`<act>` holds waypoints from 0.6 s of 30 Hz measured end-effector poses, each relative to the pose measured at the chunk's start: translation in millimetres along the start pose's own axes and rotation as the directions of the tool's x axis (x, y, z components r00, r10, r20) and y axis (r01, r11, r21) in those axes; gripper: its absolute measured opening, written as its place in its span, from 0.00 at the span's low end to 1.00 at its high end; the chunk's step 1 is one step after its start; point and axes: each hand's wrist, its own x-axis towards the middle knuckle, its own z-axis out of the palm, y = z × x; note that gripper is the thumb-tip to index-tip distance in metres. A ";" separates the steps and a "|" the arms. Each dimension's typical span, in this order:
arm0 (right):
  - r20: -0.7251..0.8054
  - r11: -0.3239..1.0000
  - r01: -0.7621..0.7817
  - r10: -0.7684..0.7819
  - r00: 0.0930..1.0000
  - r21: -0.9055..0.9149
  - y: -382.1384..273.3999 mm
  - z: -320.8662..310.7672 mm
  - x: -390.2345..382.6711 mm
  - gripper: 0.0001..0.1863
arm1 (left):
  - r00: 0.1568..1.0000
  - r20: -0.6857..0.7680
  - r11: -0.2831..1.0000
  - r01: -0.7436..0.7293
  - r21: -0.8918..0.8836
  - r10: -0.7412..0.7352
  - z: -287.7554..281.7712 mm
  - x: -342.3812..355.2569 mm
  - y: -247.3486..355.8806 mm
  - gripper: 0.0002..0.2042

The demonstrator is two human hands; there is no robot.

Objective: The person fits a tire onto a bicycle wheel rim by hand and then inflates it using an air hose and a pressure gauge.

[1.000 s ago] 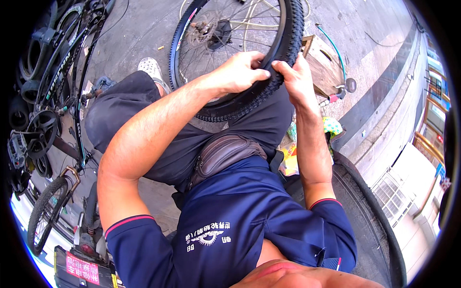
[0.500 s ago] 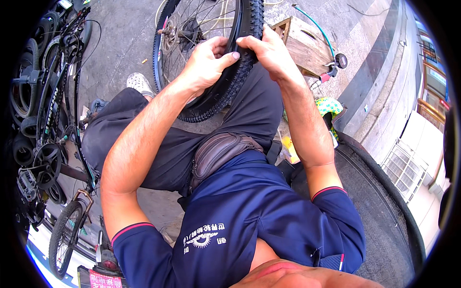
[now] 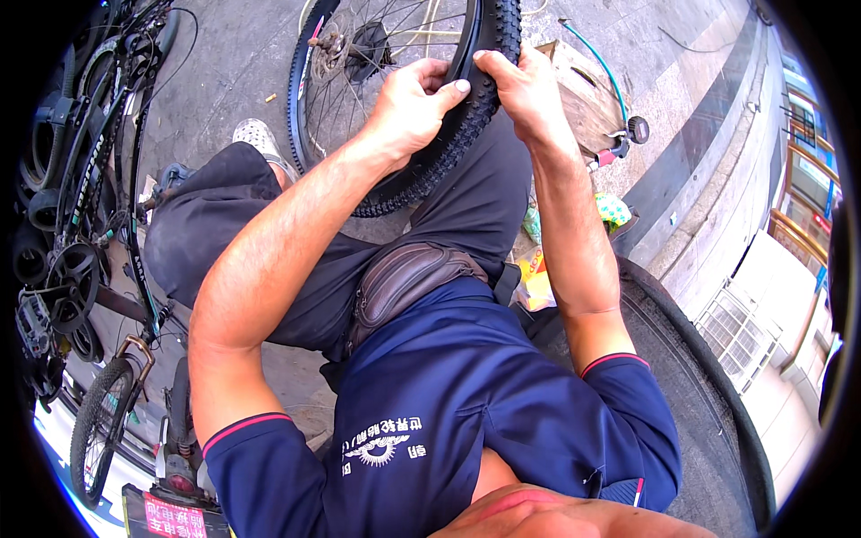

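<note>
A bicycle wheel [image 3: 339, 54] with thin spokes and a disc rotor stands between my legs, partly outside the top of the picture. Around it runs a knobby black tyre [image 3: 508, 34]. My left hand [image 3: 408, 109] grips the tyre from the inner, spoke side, its thumb laid on the sidewall and its fingers curled toward the rim. From the outer side my right hand [image 3: 531, 94] closes over the tread, thumb pressed on the sidewall close to the left thumb. The fingertips behind the tyre are hidden.
A wooden crate [image 3: 578, 99] stands right of the wheel, with a teal hose [image 3: 599, 56] and round gauge [image 3: 638, 130] beside it. Bicycle frames [image 3: 103, 170] crowd the left. A large black tyre-like ring [image 3: 717, 377] curves at my right. Yellow packaging [image 3: 535, 280] lies by my hip.
Both hands and the wheel's tyre have shifted slightly to the right and up in the picture. The grip on the tyre looks much the same. The whole view has turned a little.
</note>
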 end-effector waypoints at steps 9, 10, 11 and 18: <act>-0.222 0.974 0.084 -0.131 0.966 -0.210 17.3 21.3 -8.4 0.14 | 0.998 -0.060 1.000 -0.004 -0.012 0.004 14.5 -0.6 -16.9 0.17; -0.239 0.971 0.091 -0.144 0.960 -0.221 17.2 22.6 -9.2 0.14 | 0.998 -0.059 1.000 0.003 -0.024 -0.005 15.9 -0.3 -16.6 0.17; -0.250 0.953 0.073 -0.151 0.956 -0.293 16.6 22.5 -10.6 0.16 | 0.997 -0.075 0.999 0.013 -0.031 -0.015 17.6 -0.6 -16.5 0.17; -0.230 0.886 -0.013 -0.106 0.967 -0.464 10.8 17.4 -8.9 0.23 | 0.988 -0.149 0.997 -0.016 0.070 0.026 25.4 7.4 -33.2 0.19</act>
